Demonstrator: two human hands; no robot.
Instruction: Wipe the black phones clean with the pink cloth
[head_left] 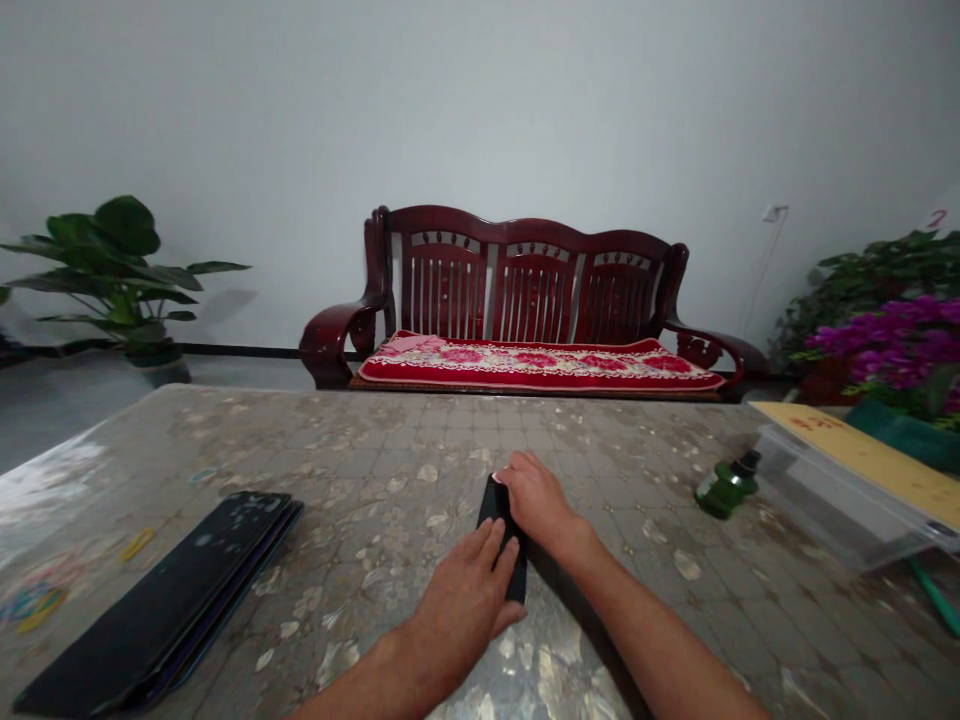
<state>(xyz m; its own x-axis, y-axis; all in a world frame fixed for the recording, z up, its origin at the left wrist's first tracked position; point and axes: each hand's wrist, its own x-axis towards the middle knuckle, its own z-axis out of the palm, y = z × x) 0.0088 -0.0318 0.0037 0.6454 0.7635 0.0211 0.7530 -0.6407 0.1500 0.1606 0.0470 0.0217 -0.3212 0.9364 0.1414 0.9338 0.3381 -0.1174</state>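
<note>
**Small black piece held down under both hands, mid-table**

Found a small black rectangular piece [491, 510] lying flat on the patterned table [360, 440], about midway across and towards the near edge. Found the left hand [461, 600] spread palm down over its near end, fingers straight and released, pressing rather than gripping. Found the right hand [536, 500] arched over its far end, fingertips at the top edge; cannot tell whether pinching or merely resting. Cannot tell the material either: cloth, card or a slim case.

Noted a stack of long black flat sheets [172, 600] well apart on the left, with coloured rubber bands [34, 605] beyond it near the table edge. Noted a green bottle [724, 490] on its side to the right, just beside a clear plastic box [840, 500]. Noted a dark red wooden bench [525, 290] against the wall behind.

Judged the step in hand to be flattening or squaring up the piece against the tabletop. Judged any further handling to call for steady downward pressure from the left hand and a firmer hold at the far end before lifting, given the glossy, likely slippery table covering.
</note>
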